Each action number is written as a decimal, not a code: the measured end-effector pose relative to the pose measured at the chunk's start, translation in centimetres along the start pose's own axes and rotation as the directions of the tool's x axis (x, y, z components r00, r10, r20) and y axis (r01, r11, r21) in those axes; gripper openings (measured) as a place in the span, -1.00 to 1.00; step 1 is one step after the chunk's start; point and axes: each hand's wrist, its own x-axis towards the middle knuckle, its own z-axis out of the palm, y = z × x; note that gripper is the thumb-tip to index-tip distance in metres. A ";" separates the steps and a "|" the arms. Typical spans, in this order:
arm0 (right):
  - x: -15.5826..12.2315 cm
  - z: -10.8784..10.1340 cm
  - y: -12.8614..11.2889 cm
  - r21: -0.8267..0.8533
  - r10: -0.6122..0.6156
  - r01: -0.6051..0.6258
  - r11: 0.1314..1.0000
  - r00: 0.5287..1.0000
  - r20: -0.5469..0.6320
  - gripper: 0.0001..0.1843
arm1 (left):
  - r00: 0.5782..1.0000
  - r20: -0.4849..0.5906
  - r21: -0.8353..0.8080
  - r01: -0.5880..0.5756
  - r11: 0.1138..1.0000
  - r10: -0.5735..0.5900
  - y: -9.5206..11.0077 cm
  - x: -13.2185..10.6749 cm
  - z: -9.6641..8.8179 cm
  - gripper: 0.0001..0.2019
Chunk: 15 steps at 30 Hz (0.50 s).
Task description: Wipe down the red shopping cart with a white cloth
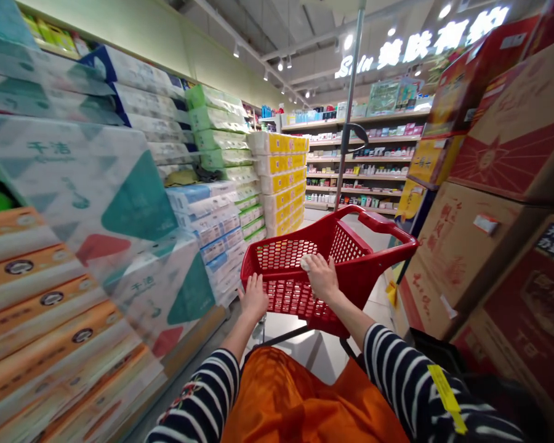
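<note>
A red plastic shopping basket cart [351, 246] stands tilted in the aisle in front of me, its inside empty of goods. My left hand [253, 296] rests on its near left rim, fingers curled over the edge. My right hand [321, 275] reaches inside the basket and is closed on a small whitish cloth or wad [305, 263] pressed against the mesh wall. Both arms wear striped sleeves, and an orange garment [295, 400] covers my front.
Stacked packs of tissue and toilet paper [120, 203] line the left side, yellow packs [284, 178] further on. Cardboard boxes [489, 234] pile up on the right. A metal pole [348, 104] rises behind the cart; product shelves [364, 166] close the far end.
</note>
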 end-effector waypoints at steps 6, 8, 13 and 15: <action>1.7 4.4 -9.0 0.134 -0.360 0.355 0.925 0.933 0.009 -0.53 | 0.985 -0.085 -0.177 0.134 0.975 -0.151 -4.7 -1.1 1.3 -0.40; 2.2 5.2 -10.6 0.150 -0.498 0.497 0.855 0.867 -0.033 -0.52 | 0.970 -0.052 -0.202 0.222 0.954 -0.237 -6.7 -2.2 2.0 -0.39; 1.5 8.5 -11.4 0.163 -0.799 0.787 0.595 0.601 0.020 -0.59 | 0.948 0.057 -0.200 0.319 0.926 -0.314 -8.2 -5.3 4.3 -0.41; 0.3 10.4 -11.1 0.187 -0.824 0.803 0.566 0.558 0.099 -0.64 | 0.949 0.109 -0.184 0.312 0.932 -0.296 -7.4 -6.0 5.1 -0.41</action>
